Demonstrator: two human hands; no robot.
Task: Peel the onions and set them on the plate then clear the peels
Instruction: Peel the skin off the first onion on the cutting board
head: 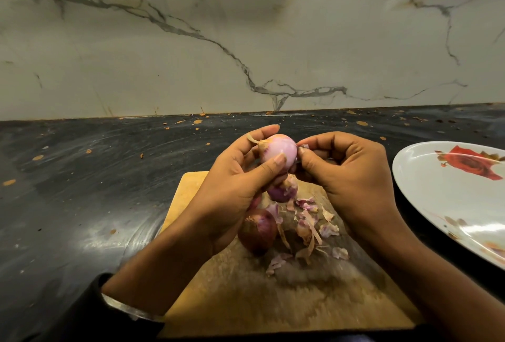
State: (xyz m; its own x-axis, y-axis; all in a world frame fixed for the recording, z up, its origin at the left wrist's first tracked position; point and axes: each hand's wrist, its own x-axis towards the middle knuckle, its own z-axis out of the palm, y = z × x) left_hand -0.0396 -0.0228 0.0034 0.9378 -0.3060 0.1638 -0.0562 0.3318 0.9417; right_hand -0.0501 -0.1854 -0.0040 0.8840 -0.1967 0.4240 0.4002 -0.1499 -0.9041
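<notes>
The left hand (240, 177) grips the nearly bare onion (277, 151) above the cutting board (191, 194), stem tip pointing to ten o'clock. The right hand (347, 174) pinches skin at its three o'clock end. The plate (426, 191) sits empty farther toward three o'clock.

Your left hand (235, 177) raised, fingers and thumb curled in grip; your right hand (344, 174) level beside it, fingertips pinching; both forearms angled inward.
</notes>
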